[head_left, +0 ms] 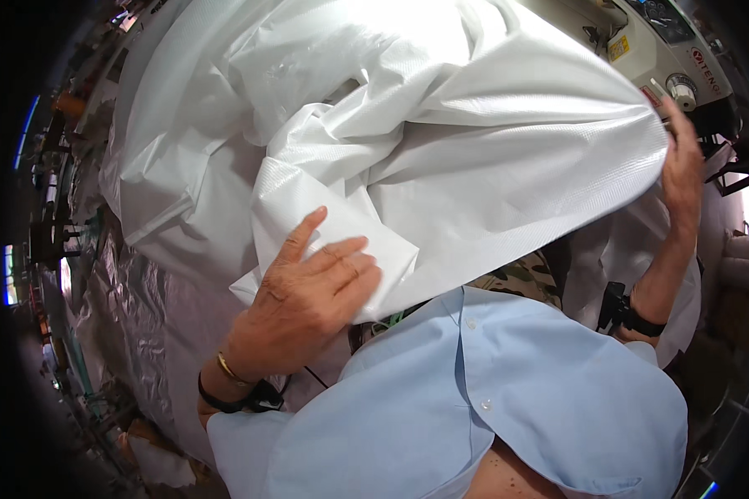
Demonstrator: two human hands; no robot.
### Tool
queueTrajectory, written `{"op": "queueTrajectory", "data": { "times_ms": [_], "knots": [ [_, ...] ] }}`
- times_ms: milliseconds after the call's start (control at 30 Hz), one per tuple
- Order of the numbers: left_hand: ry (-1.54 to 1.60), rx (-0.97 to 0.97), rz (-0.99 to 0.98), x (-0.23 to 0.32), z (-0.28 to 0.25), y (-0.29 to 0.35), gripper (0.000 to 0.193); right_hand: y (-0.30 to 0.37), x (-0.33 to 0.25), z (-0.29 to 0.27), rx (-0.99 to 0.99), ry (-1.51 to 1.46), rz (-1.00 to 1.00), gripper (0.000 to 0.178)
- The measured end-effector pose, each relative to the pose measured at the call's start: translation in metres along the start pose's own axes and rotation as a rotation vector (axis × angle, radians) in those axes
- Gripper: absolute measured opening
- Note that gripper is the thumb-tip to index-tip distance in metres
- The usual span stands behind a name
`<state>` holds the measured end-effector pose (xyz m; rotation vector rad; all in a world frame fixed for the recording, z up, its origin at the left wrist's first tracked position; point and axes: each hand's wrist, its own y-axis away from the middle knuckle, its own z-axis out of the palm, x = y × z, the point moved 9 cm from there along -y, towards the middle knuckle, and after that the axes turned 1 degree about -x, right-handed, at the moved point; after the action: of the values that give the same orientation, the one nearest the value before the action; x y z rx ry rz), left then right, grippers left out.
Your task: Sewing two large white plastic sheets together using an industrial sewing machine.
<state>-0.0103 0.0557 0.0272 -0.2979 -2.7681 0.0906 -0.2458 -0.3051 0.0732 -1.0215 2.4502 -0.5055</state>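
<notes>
A large sheet of glossy white woven plastic fabric lies bunched and folded across the space before me. My left hand rests over a folded corner of it at the near middle, fingers spread. At the far right, my right hand has hold of the sheet's edge. Creases run from the middle of the sheet toward that grip, and its near edge stretches between my two sides. Part of the right hand's fingers is hidden at the fabric's edge.
A pale sewing machine with a round knob and a dark panel stands at the upper right, close to my right hand. More wrinkled white sheeting hangs at the left. Camouflage cloth shows under the sheet's near edge.
</notes>
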Motion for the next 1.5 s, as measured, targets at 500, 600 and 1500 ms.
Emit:
{"op": "queueTrajectory", "data": {
  "times_ms": [500,600,1500],
  "knots": [
    [0.267,0.175,-0.183,-0.039,-0.014,-0.02,0.011,0.083,-0.292,0.088,-0.434,-0.616,-0.749,0.027],
    [0.131,0.213,-0.128,-0.045,-0.009,-0.006,0.011,0.083,-0.275,0.083,-0.327,-0.539,-0.776,0.024],
    [-0.559,1.114,-1.086,-0.207,-0.109,0.348,0.039,0.108,0.164,-0.101,0.777,0.338,0.212,0.034]
  ]
}}
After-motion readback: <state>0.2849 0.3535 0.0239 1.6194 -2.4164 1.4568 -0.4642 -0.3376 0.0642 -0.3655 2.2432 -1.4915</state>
